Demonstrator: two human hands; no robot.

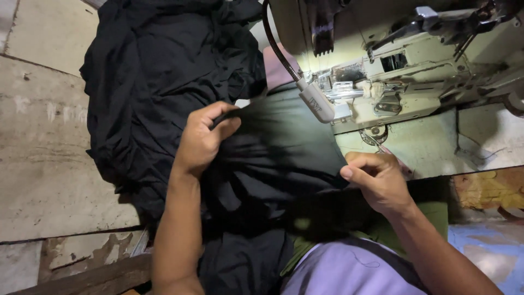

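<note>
right now both hands are closed on the same piece of black fabric (pixel 273 158), which lies across the person's lap and spreads up onto a big heap of black cloth (pixel 164 71) piled on the worn wooden table (pixel 43 164) at the left. the left hand (pixel 204 139) is clenched around a gathered fold of the fabric, thumb on top, fingers curled under. the right hand (pixel 379 180) pinches the fabric's edge between thumb and bent fingers, just beside the bed of the industrial sewing machine (pixel 415 71). between the two hands the fabric is pulled into a shallow stretch, blurred in the middle. a small white lamp head (pixel 316 104) on a black flexible neck hangs above the fabric, near the machine's needle area, which is lit brightly. a lilac garment (pixel 349 270) covers the person's front at the bottom edge, with olive-green cloth (pixel 431 210) showing under the right wrist.
</note>
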